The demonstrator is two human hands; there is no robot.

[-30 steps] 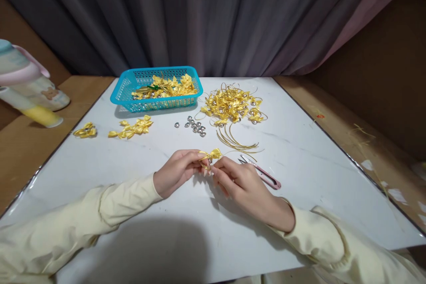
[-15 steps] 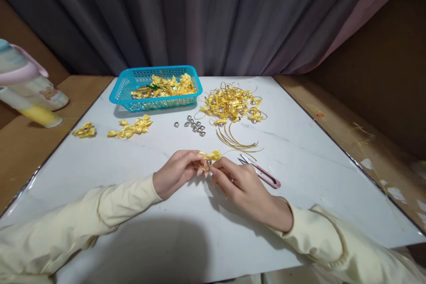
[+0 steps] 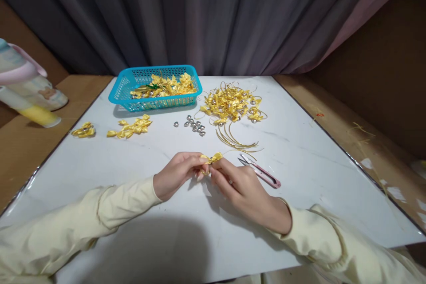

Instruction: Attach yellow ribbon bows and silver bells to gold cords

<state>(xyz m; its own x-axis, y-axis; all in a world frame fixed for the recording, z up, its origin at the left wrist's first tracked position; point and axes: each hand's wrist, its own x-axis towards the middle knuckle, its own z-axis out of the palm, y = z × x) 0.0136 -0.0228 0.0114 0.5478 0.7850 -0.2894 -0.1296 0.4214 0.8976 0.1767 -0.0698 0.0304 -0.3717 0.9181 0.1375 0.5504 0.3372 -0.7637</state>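
Fingers (image 3: 196,160) of the left hand (image 3: 179,172) and right hand (image 3: 241,186) pinch a yellow satin bow (image 3: 216,156) between them, seemingly steadying it. At its eleven o'clock lie rounded silver beads (image 3: 194,128), at two curved gold cords (image 3: 244,146) (presumably handy there).

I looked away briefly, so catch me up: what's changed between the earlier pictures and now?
The yellow bow has turned between the left hand and right hand, and its silver bead, clear half a second ago, is now mostly hidden. Nothing was visibly taken or let go; both hands stay on it. The blue basket, loose beads and pink snips stay put.
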